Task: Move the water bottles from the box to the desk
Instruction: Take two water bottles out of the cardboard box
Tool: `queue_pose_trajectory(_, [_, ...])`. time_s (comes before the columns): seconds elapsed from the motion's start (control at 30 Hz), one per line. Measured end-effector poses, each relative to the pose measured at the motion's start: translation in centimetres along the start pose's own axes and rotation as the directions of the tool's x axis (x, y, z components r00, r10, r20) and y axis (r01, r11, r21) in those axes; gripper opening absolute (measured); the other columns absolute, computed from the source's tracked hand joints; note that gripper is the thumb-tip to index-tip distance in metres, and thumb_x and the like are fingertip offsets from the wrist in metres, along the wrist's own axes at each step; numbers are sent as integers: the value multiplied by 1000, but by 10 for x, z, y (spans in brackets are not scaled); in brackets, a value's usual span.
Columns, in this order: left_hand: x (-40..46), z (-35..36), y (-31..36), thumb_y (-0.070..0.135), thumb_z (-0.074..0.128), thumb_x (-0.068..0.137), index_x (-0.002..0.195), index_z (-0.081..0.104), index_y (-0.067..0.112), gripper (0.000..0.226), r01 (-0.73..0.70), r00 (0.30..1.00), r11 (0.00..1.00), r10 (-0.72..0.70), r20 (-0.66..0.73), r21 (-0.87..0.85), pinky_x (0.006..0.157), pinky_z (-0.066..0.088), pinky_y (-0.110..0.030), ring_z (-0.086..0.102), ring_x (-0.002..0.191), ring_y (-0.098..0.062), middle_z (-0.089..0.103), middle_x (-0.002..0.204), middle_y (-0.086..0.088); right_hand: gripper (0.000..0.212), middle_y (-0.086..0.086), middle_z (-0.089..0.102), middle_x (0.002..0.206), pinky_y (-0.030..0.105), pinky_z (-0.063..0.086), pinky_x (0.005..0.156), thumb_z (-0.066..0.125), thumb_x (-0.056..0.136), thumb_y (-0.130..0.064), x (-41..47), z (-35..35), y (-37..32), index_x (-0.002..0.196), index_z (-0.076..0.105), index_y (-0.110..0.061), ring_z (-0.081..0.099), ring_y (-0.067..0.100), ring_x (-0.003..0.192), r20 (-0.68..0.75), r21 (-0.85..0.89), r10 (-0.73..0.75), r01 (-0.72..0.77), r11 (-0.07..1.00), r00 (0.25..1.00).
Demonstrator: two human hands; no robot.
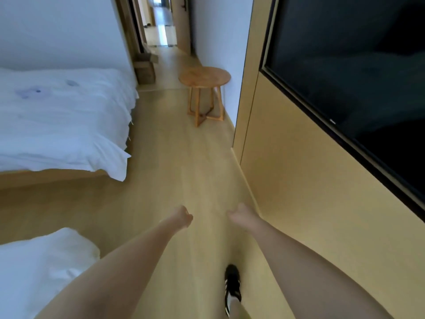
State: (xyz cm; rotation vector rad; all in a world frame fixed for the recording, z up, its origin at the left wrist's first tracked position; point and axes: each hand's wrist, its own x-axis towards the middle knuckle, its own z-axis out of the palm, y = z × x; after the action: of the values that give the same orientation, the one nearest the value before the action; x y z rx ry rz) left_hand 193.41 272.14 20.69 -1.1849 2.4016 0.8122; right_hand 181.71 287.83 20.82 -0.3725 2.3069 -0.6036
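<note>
Both the left hand [183, 216] and right hand [239, 215] hang loosely curled and empty, free for carrying, while the cardboard box [145, 67], bottles unseen, sits far ahead of them on the floor [184, 171].

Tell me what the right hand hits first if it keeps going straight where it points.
Probably nothing nearby: the empty right hand points along bare light wood floor. Farther on, the small round wooden side table stands roughly in line, though depth is unclear.

white bed [62, 116] left | round wooden side table [204, 77] ahead | dark TV screen [358, 77] right
</note>
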Motion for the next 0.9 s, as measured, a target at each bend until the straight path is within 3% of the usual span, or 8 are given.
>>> queue_pose_trajectory(0.13, [72,-44,17,22,39,99,133,46,3,40,35,999,999,-34,-16,21,96,42,-29,50,124,-30,52,135,-16,44,18,65,118,28,45,81,54,92,-39,90,-23,-48,114,61,-2,62,32,107,33,-66,-68,70,995,997])
queue_pose_trajectory(0.3, [158,-102,60,24,38,100,136,43,3,42,68,998,997,-67,-17,47,99,41,-31,48,126,-28,49,138,-14,51,16,61,125,31,47,90,52,92,-41,196,-76,-112,124,57,-2,59,32,113,67,-137,-84,92,986,994])
queue_pose_trajectory(0.47, [240,-165,98,24,40,98,133,46,4,40,30,998,999,-28,-48,32,99,44,-35,51,122,-29,53,133,-14,65,12,45,145,35,42,105,51,93,-45,281,-119,-190,146,38,-8,47,31,130,80,-157,-109,121,980,991])
queue_pose_trajectory(0.73, [398,-249,77,27,41,99,136,43,7,43,125,992,992,-124,-10,21,100,44,-34,51,122,-26,51,135,-12,56,10,50,141,36,42,105,51,95,-41,426,-131,-310,141,44,-9,49,30,128,179,-273,-168,213,938,969])
queue_pose_trajectory(0.9, [524,-328,58,25,42,98,131,47,5,39,151,988,989,-151,-15,-9,95,44,-33,53,117,-27,54,130,-13,53,14,55,135,33,43,100,53,95,-44,537,-135,-409,131,54,-6,52,31,125,149,-343,-181,223,913,972])
